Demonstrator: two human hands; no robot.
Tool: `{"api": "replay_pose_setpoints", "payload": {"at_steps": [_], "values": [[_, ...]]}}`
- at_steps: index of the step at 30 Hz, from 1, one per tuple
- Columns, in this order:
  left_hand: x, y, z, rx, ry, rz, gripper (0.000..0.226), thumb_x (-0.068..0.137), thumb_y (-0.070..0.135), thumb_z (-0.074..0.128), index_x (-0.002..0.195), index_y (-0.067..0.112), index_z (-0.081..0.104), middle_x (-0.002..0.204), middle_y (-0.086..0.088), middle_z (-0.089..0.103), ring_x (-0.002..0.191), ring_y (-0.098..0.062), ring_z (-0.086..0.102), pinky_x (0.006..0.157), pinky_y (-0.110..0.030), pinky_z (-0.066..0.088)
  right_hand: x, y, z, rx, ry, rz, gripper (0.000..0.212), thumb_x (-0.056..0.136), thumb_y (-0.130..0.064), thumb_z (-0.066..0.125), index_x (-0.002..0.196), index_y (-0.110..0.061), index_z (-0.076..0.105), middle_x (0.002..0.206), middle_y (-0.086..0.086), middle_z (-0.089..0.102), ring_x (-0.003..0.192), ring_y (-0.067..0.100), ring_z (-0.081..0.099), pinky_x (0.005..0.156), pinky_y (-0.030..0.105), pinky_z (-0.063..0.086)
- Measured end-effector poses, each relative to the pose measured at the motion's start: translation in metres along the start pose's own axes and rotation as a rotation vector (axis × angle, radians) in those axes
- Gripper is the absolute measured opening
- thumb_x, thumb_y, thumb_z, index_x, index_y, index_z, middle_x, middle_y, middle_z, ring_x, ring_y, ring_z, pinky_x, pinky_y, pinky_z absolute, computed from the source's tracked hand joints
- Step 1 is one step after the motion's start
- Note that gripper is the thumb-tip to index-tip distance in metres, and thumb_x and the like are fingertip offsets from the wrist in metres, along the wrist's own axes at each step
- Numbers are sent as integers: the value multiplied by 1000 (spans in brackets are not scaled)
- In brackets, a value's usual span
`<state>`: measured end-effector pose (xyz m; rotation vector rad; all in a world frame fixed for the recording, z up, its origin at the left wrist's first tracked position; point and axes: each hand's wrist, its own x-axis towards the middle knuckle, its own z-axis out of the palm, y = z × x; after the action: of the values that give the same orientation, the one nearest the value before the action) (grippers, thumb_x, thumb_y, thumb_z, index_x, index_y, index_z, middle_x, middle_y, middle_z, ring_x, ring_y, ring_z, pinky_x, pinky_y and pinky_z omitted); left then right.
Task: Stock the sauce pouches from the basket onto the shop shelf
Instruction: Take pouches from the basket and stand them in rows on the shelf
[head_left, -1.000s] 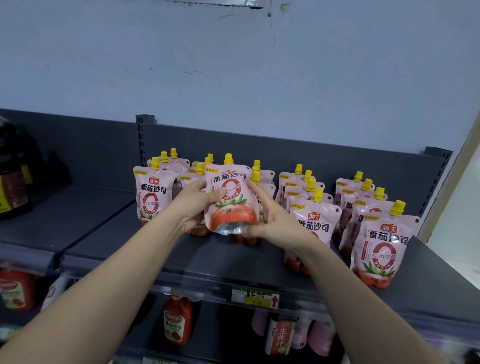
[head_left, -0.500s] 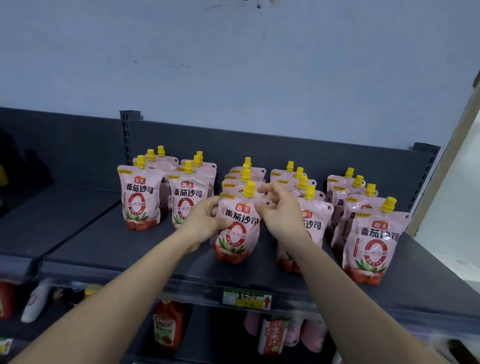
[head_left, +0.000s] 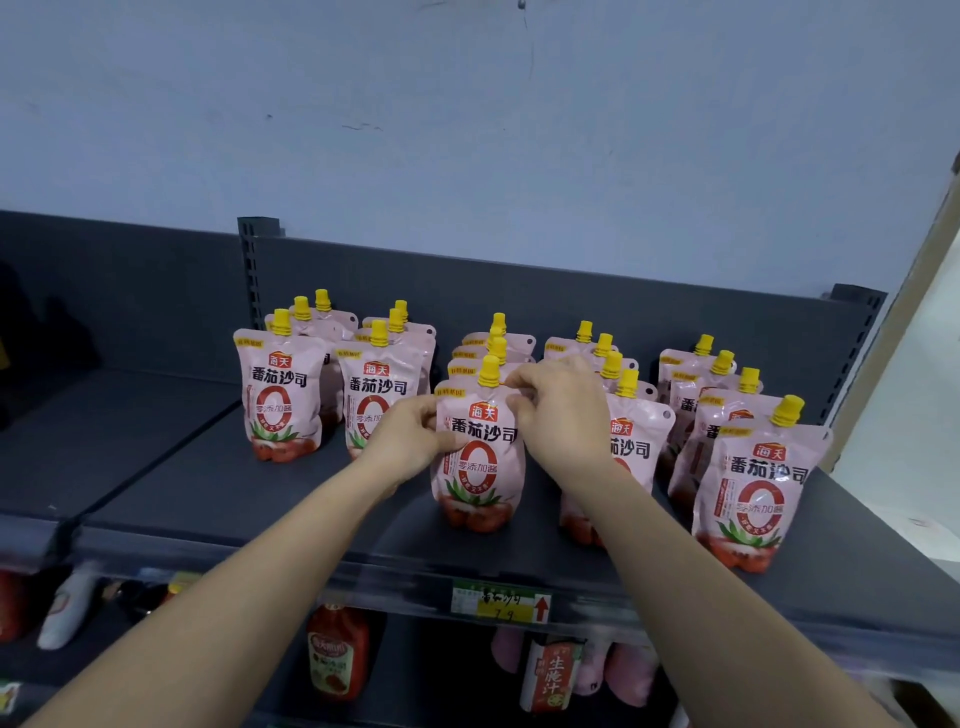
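A pink sauce pouch (head_left: 480, 467) with a yellow cap stands upright at the front of the middle row on the dark grey shelf (head_left: 218, 499). My left hand (head_left: 410, 441) holds its left edge with the thumb on its front. Its upper right corner is pinched by my right hand (head_left: 561, 410), just beside the cap. Several more pink pouches stand in rows on the shelf, at the left (head_left: 283, 395) and at the right (head_left: 753, 493). The basket is out of view.
A price tag (head_left: 501, 603) sits on the shelf's front rail. Below are a red sauce pouch (head_left: 337, 654) and other packets (head_left: 553, 675). A slotted upright (head_left: 254, 270) and the back panel bound the shelf. The shelf's left part (head_left: 78, 415) holds no pouches.
The pouch went from tilted in both hands above the shelf to standing upright on it at the front of the middle row. My right hand moved up to its top corner.
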<state>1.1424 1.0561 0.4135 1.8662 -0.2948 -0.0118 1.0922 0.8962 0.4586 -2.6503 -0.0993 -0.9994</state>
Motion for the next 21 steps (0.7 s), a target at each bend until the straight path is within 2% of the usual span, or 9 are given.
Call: {"api": "replay_pose_setpoints", "payload": {"at_steps": [5, 8, 13, 15, 17, 21], "values": [[0, 2, -3, 24, -23, -1, 35, 82, 4, 70, 114, 16, 65, 104, 1, 72, 99, -16, 66, 92, -41, 54, -1, 2, 1, 9, 7, 3, 20, 90, -22, 62, 107, -22, 71, 98, -5, 71, 101, 19, 48, 81, 30, 36], [-1, -1, -7, 41, -28, 20, 31, 80, 4, 73, 105, 20, 67, 98, 2, 74, 96, -16, 68, 92, -44, 54, -4, 4, 2, -10, 12, -17, 26, 90, -23, 63, 114, -22, 69, 104, -3, 70, 106, 21, 49, 88, 33, 38], [-6, 1, -13, 138, -9, 44, 26, 78, 8, 75, 99, 18, 65, 96, -8, 73, 93, -22, 69, 90, -45, 54, -10, -2, 5, 27, 80, -75, 37, 84, -20, 67, 121, -16, 63, 119, 4, 63, 117, 27, 50, 98, 41, 40], [-11, 4, -17, 222, 23, 66, 29, 78, 12, 76, 103, 19, 63, 97, -7, 71, 89, -20, 66, 86, -40, 54, -12, -8, 6, 59, 164, -94, 41, 84, -13, 66, 125, -13, 59, 127, 10, 60, 125, 32, 49, 102, 50, 41], [-19, 8, -24, 342, 75, 93, 35, 80, 17, 75, 112, 19, 60, 103, -4, 67, 89, -19, 62, 84, -38, 53, -14, -17, 5, 54, 207, -115, 46, 87, -12, 63, 132, -12, 54, 140, 13, 51, 135, 33, 41, 110, 51, 36], [-45, 13, -46, 766, 165, 219, 48, 86, 21, 65, 132, 17, 52, 125, -1, 60, 112, -21, 57, 92, -37, 49, -21, -43, 3, 74, 195, -252, 53, 85, -15, 66, 136, -12, 51, 148, 13, 44, 141, 32, 34, 113, 48, 28]]}}
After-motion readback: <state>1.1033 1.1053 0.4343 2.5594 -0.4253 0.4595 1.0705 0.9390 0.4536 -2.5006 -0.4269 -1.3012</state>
